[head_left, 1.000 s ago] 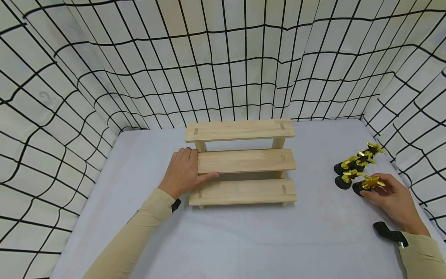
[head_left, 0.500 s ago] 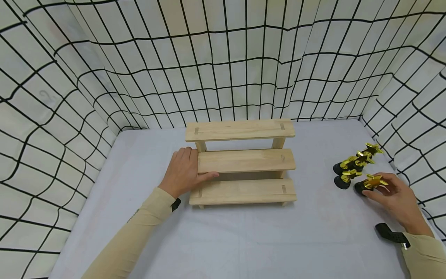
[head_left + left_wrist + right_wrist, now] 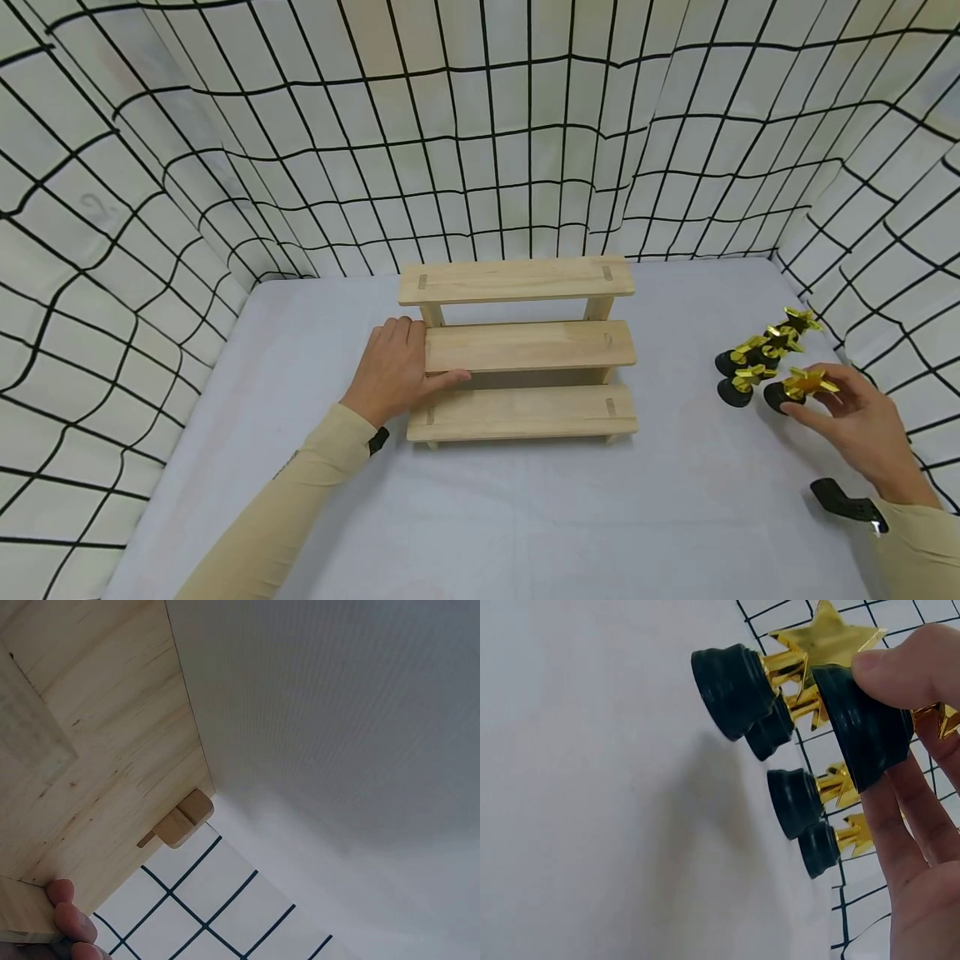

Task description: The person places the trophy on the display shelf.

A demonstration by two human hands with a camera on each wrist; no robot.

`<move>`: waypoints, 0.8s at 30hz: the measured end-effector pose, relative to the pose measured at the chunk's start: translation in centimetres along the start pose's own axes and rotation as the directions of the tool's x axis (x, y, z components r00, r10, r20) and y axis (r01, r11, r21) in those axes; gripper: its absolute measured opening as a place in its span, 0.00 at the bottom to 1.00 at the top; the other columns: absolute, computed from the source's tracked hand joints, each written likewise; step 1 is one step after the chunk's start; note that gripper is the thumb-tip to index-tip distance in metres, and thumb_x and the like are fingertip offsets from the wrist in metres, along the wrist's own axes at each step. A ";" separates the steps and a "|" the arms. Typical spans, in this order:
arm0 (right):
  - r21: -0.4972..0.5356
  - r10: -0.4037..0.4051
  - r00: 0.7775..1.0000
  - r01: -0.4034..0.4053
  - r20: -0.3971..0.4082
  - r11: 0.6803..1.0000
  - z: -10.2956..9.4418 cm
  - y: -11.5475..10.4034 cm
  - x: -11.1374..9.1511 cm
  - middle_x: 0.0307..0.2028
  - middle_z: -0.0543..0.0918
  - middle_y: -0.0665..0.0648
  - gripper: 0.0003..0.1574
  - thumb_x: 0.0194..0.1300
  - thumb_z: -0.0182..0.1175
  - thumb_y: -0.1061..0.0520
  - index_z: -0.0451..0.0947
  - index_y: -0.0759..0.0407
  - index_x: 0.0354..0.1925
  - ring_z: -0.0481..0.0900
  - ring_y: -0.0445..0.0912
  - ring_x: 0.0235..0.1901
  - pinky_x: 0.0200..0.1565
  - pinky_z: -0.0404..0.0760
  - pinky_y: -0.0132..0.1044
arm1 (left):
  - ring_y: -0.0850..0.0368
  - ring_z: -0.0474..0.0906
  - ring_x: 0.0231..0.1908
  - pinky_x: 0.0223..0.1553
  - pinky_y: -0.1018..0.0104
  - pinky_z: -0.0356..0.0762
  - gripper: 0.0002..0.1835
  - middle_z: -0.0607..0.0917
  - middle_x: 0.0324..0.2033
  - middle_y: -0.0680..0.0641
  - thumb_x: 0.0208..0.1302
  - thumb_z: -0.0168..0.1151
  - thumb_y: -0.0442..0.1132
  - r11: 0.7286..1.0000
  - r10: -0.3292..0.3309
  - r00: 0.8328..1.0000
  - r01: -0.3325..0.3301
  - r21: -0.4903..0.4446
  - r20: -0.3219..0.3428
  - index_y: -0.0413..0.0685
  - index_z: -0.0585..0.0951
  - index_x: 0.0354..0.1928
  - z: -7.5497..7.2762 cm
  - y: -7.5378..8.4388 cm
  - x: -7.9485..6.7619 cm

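A three-tier wooden shelf stand (image 3: 528,346) sits mid-table in the head view. My left hand (image 3: 390,367) grips the left end of its middle board, thumb along the front edge; in the left wrist view its fingertips (image 3: 75,922) show at the wood. At the right, my right hand (image 3: 866,425) pinches a gold star trophy (image 3: 804,385) with a black base. In the right wrist view the thumb presses on that black base (image 3: 866,727), with fingers behind it. Whether the base touches the table, I cannot tell. Part of the star is hidden by the hand.
Several similar star trophies (image 3: 735,392) stand close together just left of and behind the right hand. A white cloth covers the table (image 3: 525,517). Black wire grid panels (image 3: 495,150) backed with white rise along the back and both sides.
My right hand has shifted slightly right and away from me with the pinched trophy, widening its gap from the nearest trophy. My left hand and the stand have not moved.
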State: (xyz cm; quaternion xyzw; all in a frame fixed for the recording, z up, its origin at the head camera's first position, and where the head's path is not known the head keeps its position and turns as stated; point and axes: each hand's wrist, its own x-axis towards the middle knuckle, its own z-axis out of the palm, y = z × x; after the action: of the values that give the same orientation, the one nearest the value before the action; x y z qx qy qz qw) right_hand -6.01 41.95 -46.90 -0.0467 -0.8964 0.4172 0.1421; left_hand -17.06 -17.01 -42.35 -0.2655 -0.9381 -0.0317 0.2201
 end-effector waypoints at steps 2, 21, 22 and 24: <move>-0.001 -0.025 1.000 0.025 -0.003 1.000 0.0 -0.4 0.1 0.47 0.73 0.29 0.35 0.53 0.76 0.72 0.75 0.53 0.55 0.72 0.18 0.47 0.49 0.68 0.06 | 0.44 0.73 0.30 0.33 0.58 0.65 0.45 0.77 0.29 0.40 0.43 0.74 0.76 1.000 -0.001 1.000 0.001 -0.002 -0.003 0.38 0.74 0.36 0.0 0.0 0.0; 0.025 -0.117 0.993 0.117 0.003 0.993 -0.1 -3.2 0.5 0.48 0.72 0.30 0.38 0.50 0.73 0.79 0.74 0.56 0.55 0.73 0.19 0.48 0.51 0.68 0.06 | 0.44 0.71 0.28 0.32 0.58 0.65 0.45 0.75 0.27 0.41 0.43 0.73 0.78 1.000 0.009 1.000 -0.009 -0.008 -0.030 0.39 0.73 0.34 0.0 0.0 -0.1; 0.019 -0.110 0.994 0.109 0.004 0.994 -0.2 -3.3 0.5 0.48 0.72 0.30 0.38 0.50 0.74 0.78 0.74 0.55 0.55 0.72 0.19 0.48 0.51 0.68 0.06 | 0.44 0.71 0.28 0.32 0.58 0.65 0.45 0.75 0.27 0.41 0.43 0.73 0.78 1.000 0.009 0.999 -0.009 -0.009 -0.031 0.39 0.73 0.34 0.0 0.0 -0.1; 0.007 -0.094 0.996 0.094 0.003 0.996 -0.2 -3.5 0.5 0.49 0.71 0.30 0.37 0.52 0.74 0.77 0.74 0.52 0.54 0.72 0.18 0.48 0.50 0.68 0.05 | 0.44 0.72 0.28 0.32 0.58 0.65 0.45 0.76 0.27 0.41 0.43 0.73 0.78 1.000 0.009 0.999 -0.009 -0.010 -0.032 0.39 0.73 0.34 0.0 0.1 0.0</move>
State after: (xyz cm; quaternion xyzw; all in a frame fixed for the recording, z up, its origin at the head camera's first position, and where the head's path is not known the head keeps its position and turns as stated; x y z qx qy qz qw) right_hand -6.33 39.93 -43.99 -0.0030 -0.8964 0.4133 0.1602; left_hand -16.99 -16.98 -42.38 -0.2703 -0.9331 -0.0395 0.2339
